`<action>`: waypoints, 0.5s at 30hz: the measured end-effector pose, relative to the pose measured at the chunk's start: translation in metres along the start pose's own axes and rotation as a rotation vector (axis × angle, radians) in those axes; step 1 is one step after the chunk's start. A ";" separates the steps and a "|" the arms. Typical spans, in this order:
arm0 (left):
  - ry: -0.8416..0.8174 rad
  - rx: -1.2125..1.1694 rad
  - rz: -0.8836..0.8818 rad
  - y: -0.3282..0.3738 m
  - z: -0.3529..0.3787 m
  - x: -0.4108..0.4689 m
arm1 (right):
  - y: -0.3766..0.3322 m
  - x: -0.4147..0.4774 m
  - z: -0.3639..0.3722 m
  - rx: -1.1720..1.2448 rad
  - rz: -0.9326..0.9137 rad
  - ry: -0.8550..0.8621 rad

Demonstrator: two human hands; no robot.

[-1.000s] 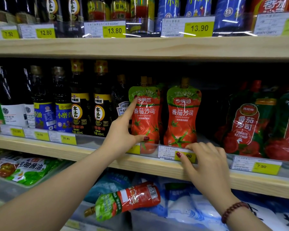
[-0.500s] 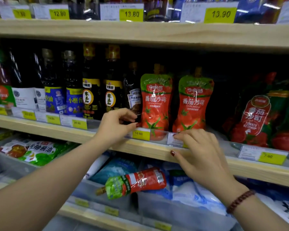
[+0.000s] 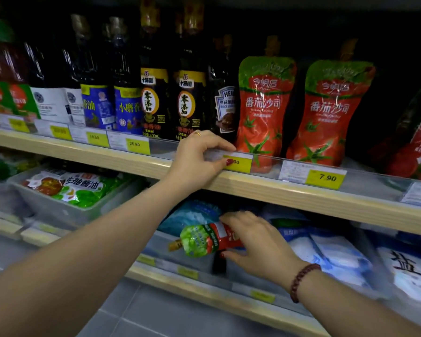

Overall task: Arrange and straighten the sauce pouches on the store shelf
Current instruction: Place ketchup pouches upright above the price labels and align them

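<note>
Two red and green tomato ketchup pouches stand upright side by side on the middle shelf, the left pouch [image 3: 263,110] and the right pouch [image 3: 328,113]. A third pouch of the same kind [image 3: 204,239] lies on its side on the lower shelf, spout pointing left, on top of blue and white bags. My right hand [image 3: 255,244] is closed around the red end of that lying pouch. My left hand [image 3: 199,156] rests on the clear price rail [image 3: 265,164] at the middle shelf's front edge, thumb pressed on a yellow price tag just below the left pouch.
Dark sauce bottles [image 3: 153,100] fill the middle shelf left of the pouches. More ketchup pouches [image 3: 418,147] stand at the far right. A grey tray [image 3: 58,210] of green sauce packets sits lower left. White and blue bags [image 3: 345,259] fill the lower shelf.
My right hand dropped from the middle shelf's price rail to the lower shelf and took hold of the lying pouch. My left hand left the upright pouch and settled on the rail. The view tilted down.
</note>
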State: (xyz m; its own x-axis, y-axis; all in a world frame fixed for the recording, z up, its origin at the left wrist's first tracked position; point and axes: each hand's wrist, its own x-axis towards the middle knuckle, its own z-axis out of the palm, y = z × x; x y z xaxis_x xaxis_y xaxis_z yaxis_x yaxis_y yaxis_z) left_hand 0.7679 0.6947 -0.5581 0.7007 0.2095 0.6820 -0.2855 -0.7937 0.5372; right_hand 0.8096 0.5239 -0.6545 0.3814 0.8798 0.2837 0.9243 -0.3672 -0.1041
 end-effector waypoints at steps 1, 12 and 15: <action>0.005 -0.006 0.003 -0.001 0.000 0.000 | 0.000 0.002 0.004 0.003 0.006 0.004; 0.076 -0.063 0.019 -0.007 0.007 0.000 | -0.001 0.000 0.028 -0.218 -0.090 0.273; 0.070 -0.073 0.013 -0.006 0.007 0.001 | 0.000 -0.004 0.027 -0.197 -0.126 0.307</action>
State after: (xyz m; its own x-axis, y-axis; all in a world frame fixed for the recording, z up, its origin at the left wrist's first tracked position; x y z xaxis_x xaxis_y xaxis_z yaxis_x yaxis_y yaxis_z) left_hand 0.7748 0.6958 -0.5646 0.6497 0.2409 0.7211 -0.3430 -0.7536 0.5608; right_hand 0.8083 0.5284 -0.6812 0.2159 0.8014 0.5579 0.9321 -0.3392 0.1266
